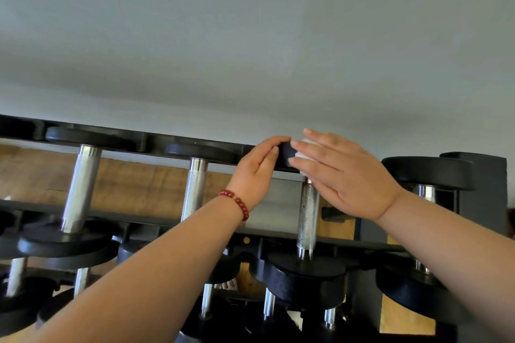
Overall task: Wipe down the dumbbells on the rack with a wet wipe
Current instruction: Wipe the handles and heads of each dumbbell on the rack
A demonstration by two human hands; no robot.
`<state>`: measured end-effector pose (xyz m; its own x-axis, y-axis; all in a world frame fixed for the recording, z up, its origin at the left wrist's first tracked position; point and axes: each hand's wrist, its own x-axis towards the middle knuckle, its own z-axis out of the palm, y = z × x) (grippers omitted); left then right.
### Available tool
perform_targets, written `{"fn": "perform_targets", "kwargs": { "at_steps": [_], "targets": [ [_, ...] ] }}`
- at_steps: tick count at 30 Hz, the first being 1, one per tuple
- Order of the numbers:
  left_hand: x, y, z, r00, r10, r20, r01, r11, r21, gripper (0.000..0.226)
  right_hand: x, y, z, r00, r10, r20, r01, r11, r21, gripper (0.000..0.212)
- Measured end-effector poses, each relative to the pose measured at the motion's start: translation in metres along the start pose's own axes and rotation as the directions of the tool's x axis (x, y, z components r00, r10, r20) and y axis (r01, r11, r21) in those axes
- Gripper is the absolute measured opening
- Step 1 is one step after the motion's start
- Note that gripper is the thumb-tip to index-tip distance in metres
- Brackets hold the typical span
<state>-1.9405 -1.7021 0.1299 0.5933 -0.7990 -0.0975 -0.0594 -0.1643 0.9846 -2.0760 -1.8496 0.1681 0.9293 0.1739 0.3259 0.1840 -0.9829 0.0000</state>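
Two bare forearms reach in from below and meet at the rack's top row: the left forearm [156, 267] slants up to the right, and the right forearm [459, 253] slants up to the left. A bracelet [237, 203] of round, glossy dark-red beads circles the left wrist. The left grip [256, 172] is closed on the dumbbell [308, 217], thumb and curled fingers clasping the rim of its matte black far head, palm facing right. Touching that same head from the other side, the right grip [342, 175] lies wide, its fingers straight and close together, pressing a bunched white wet wipe [303, 154] against the black disc; only a small rounded bit of the wipe shows between the fingertips. Just below both grips runs the dumbbell's handle, a bright steel cylinder with fine diamond knurling, ending in a thick, rounded black head with a pebbled surface nearer the camera. Left of the left grip lie two more dumbbells [195, 186] with the same steel handles and flat black heads, and right of the right grip another [426, 172] rests beside the rack's [473, 203] dark grey boxy upright. Lower rows hold further black-headed dumbbells, partly hidden. Above the grips spreads a smooth pale grey wall [250, 36]; a brown wood-grain surface [139, 181] shows behind the handles.
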Motion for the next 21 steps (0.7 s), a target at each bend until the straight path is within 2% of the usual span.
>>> {"fn": "perform_targets", "kwargs": {
  "at_steps": [5,8,14,18,21],
  "targets": [
    [0.000,0.003,-0.003,1.000,-0.013,-0.001,0.013,1.000,-0.001,0.033,0.001,-0.009,0.006,0.994,0.077,-0.075,-0.077,0.997,0.001,0.029],
    [0.000,0.006,-0.003,1.000,-0.026,0.002,0.026,1.000,0.001,0.035,0.018,-0.012,0.008,0.993,0.101,-0.062,-0.101,0.995,-0.004,0.028],
    [-0.001,0.001,-0.001,1.000,0.013,0.012,-0.014,1.000,0.020,0.031,-0.010,-0.025,0.011,0.982,0.171,-0.085,-0.177,0.981,-0.074,0.032],
    [-0.010,-0.001,0.007,1.000,0.026,0.018,-0.027,0.995,0.094,0.033,0.008,-0.025,0.009,0.958,0.282,-0.060,-0.286,0.956,-0.068,0.038],
    [-0.017,0.000,0.009,1.000,0.016,0.024,-0.020,0.984,0.179,0.041,0.000,-0.031,0.010,0.956,0.284,-0.068,-0.290,0.951,-0.106,0.039]
  ]
}}
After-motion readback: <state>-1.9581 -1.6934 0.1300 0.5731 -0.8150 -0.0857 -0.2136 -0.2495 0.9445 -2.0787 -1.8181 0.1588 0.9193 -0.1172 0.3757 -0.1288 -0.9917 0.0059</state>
